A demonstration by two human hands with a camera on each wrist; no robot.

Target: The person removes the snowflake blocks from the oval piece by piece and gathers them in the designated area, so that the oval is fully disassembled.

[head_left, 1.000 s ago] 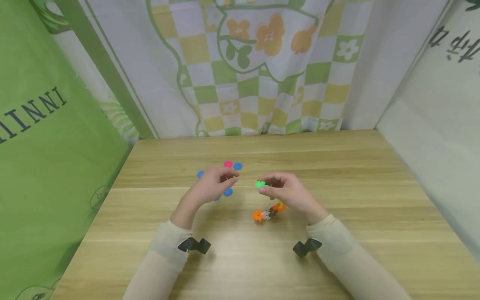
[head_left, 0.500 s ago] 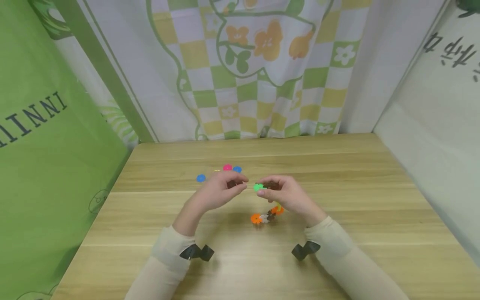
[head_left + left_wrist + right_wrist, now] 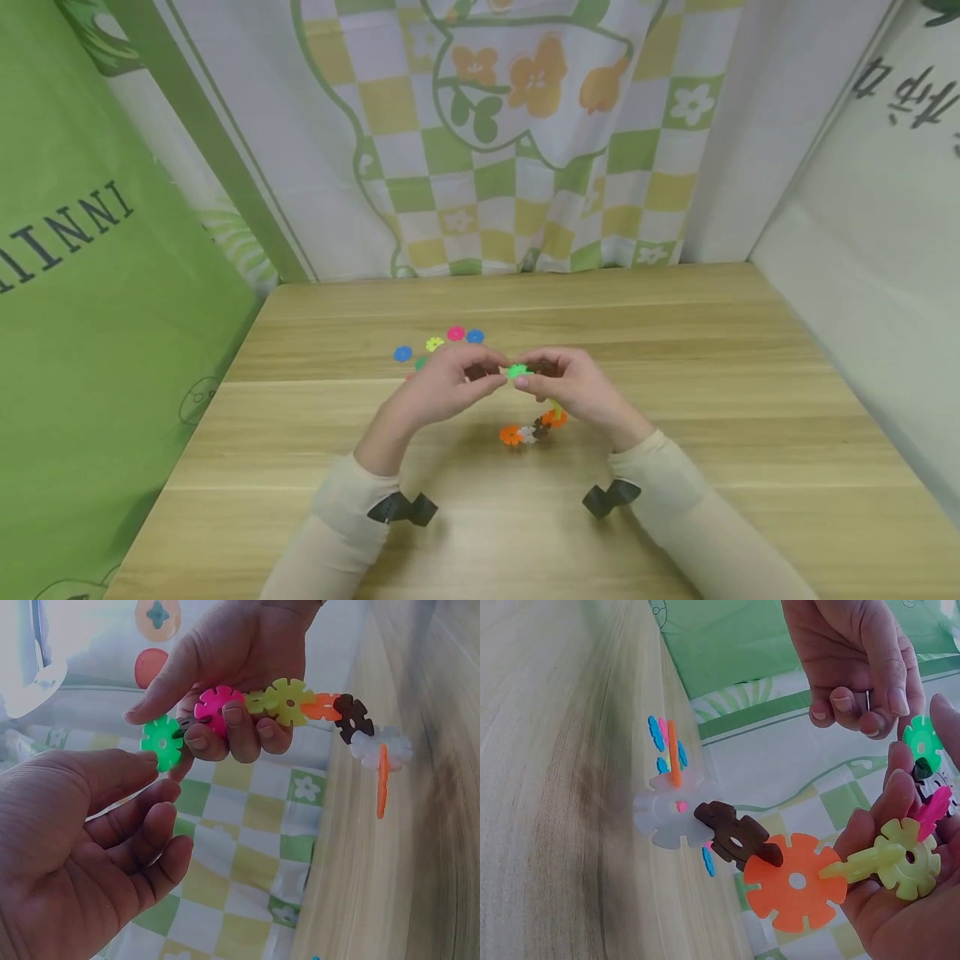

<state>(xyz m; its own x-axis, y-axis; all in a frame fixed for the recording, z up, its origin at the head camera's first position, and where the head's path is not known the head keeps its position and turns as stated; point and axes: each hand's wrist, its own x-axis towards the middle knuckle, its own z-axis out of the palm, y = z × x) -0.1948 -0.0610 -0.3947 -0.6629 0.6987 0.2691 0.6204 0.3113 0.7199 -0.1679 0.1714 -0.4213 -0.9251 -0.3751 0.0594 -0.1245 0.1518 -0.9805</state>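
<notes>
A chain of interlocking notched plastic discs point(image 3: 796, 882) hangs from my right hand point(image 3: 577, 383), whose fingers grip its upper end. From that end it runs green, dark, pink, yellow-green, orange, brown and clear white, with an orange disc edge-on at the low end point(image 3: 382, 784). The green disc point(image 3: 160, 742) sticks out past the right fingertips. My left hand point(image 3: 442, 387) meets it there, thumb and index finger at its rim in a pinch. The left hand's other fingers are loosely curled, seen in the left wrist view.
Loose discs lie on the wooden table point(image 3: 675, 500) behind the left hand, among them pink point(image 3: 456, 333), blue point(image 3: 475, 337) and yellow point(image 3: 434, 343) ones. The left hand partly covers the group. A checked curtain point(image 3: 517, 192) hangs along the table's back edge.
My left hand has moved right from above the loose discs to the green disc, uncovering some discs at the left. The right hand keeps its grip on the chain, nearly still.
</notes>
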